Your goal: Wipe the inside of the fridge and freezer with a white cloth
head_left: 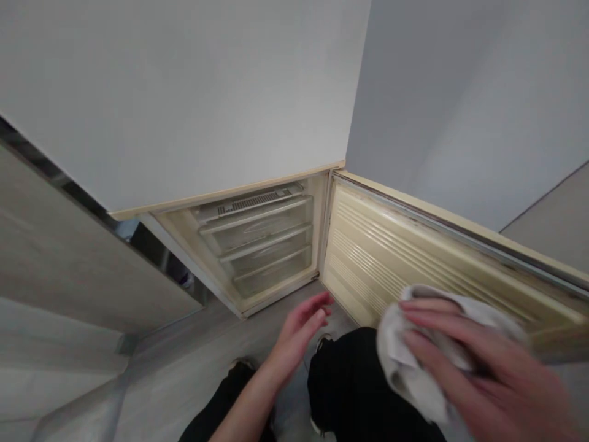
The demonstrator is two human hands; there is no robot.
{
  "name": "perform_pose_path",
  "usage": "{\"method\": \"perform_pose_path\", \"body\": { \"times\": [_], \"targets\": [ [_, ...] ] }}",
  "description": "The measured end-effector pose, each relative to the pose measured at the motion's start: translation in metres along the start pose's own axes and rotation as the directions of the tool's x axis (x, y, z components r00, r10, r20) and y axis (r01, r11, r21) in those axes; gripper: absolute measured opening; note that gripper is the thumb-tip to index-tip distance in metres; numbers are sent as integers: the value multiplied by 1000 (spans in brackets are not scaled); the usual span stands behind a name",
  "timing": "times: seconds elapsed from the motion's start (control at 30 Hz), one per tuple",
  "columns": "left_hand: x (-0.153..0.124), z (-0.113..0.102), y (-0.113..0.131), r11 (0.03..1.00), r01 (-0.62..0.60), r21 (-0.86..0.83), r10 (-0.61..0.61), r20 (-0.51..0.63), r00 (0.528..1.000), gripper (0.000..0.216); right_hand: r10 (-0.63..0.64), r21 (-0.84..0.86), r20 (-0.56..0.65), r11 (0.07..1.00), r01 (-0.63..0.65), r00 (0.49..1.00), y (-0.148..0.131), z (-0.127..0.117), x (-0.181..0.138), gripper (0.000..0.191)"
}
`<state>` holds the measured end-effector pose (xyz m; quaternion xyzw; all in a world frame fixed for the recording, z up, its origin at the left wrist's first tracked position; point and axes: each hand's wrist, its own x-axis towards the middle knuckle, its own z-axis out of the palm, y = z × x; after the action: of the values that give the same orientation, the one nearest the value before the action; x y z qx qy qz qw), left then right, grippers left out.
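Note:
A crumpled white cloth (396, 353) is bunched in my right hand (488, 362), whose fingers wrap over it in front of the open freezer door (381, 245). My left hand (301, 328) hangs over the floor near the bottom hinge corner, its fingers loosely bent and apart from the thumb, with nothing in it. Behind it stands the freezer compartment (317, 239) with several clear-fronted drawers (271, 242) pushed in. The door's inner panel is yellowish and ribbed, with a grey seal along its edge.
The closed white upper door (221, 92) rises above the compartment. A grey wall (460, 92) stands on the right, behind the opened door. Cabinet fronts (83, 245) line the left side. My legs in black trousers (359, 387) are close below, over the grey floor (184, 356).

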<state>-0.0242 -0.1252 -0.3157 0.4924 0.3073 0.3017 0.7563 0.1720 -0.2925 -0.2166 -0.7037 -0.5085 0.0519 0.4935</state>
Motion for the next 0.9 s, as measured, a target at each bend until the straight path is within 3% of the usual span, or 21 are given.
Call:
{"method": "perform_pose_path", "body": {
  "times": [0.03,0.07,0.1,0.17,0.23,0.27,0.33,0.37,0.4,0.5,0.53,0.6,0.67,0.83,0.9],
  "targets": [
    [14,-1,-2,991,8,-130,-3,38,999,61,72,166,51,983,-79,996,-10,40,18,18],
    [26,-5,-4,966,29,-257,-13,64,998,61,178,366,109,907,-206,978,-15,79,38,17],
    [37,-10,-6,929,52,-367,-26,76,997,63,312,561,176,748,-356,934,-14,116,58,22],
    [54,-25,-7,853,83,-515,-64,55,996,65,481,781,359,313,-540,800,0,177,95,33],
    [65,-43,-9,823,72,-564,-109,-31,994,61,509,799,520,-7,-601,686,21,224,118,33],
    [68,-52,-9,835,55,-548,-128,-96,987,59,500,765,598,-124,-632,626,29,241,123,31],
    [70,-68,-10,893,6,-450,-139,-264,954,56,464,672,718,-270,-689,519,36,268,124,34],
    [70,-75,-9,922,-24,-387,-125,-355,926,57,452,652,738,-291,-700,500,34,278,120,39],
    [69,-81,-8,942,-52,-332,-105,-439,892,58,451,664,727,-269,-698,518,30,286,115,43],
    [63,-97,2,957,-161,-243,-28,-627,779,56,457,763,590,-46,-645,666,10,304,95,49],
    [61,-102,7,959,-195,-204,10,-665,747,54,448,764,568,25,-645,690,4,309,90,50],
    [56,-113,17,972,-222,-79,102,-708,698,48,409,719,594,116,-685,692,0,315,81,52],
    [53,-123,26,977,-206,60,188,-706,683,46,353,671,638,181,-719,684,2,319,77,57],
    [51,-138,29,929,-166,330,338,-581,740,58,228,609,690,329,-721,687,13,317,78,59],
    [51,-140,27,872,-121,474,406,-563,720,55,236,599,682,363,-714,692,13,316,79,57]
  ]
}}
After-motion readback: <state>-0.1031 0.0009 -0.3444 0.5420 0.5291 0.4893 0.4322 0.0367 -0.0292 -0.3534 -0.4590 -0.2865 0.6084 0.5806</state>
